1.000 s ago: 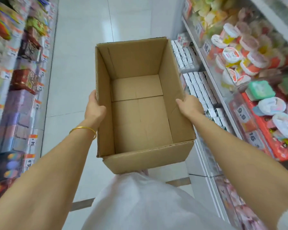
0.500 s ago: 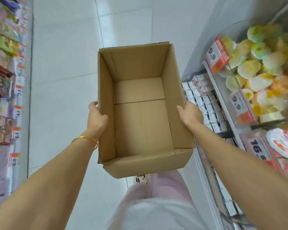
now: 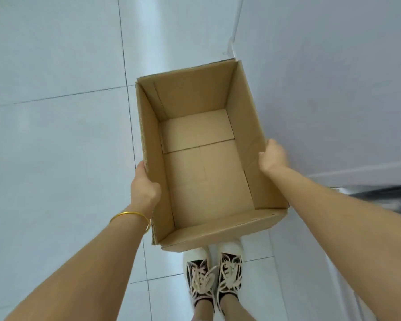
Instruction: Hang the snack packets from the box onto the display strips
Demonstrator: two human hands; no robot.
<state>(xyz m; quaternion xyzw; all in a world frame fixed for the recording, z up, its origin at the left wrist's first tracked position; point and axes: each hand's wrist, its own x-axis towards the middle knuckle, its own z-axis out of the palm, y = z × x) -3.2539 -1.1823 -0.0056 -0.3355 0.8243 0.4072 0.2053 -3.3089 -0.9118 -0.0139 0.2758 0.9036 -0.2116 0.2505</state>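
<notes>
An open brown cardboard box [image 3: 204,172] is held in front of me above the floor, and its inside is bare cardboard with no packets in it. My left hand [image 3: 144,186] grips the left wall near the rim, thumb inside. My right hand [image 3: 273,156] grips the right wall the same way. No snack packets or display strips are in view.
White floor tiles [image 3: 56,135] lie below and to the left. A pale wall or cabinet side [image 3: 333,77] rises on the right, with a dark blurred edge [image 3: 384,195] at mid right. My two laced shoes [image 3: 214,276] stand under the box.
The view has swung away from the shelves of goods on both sides; now only floor, a plain wall and my shoes show. Both hands keep the same hold on the box.
</notes>
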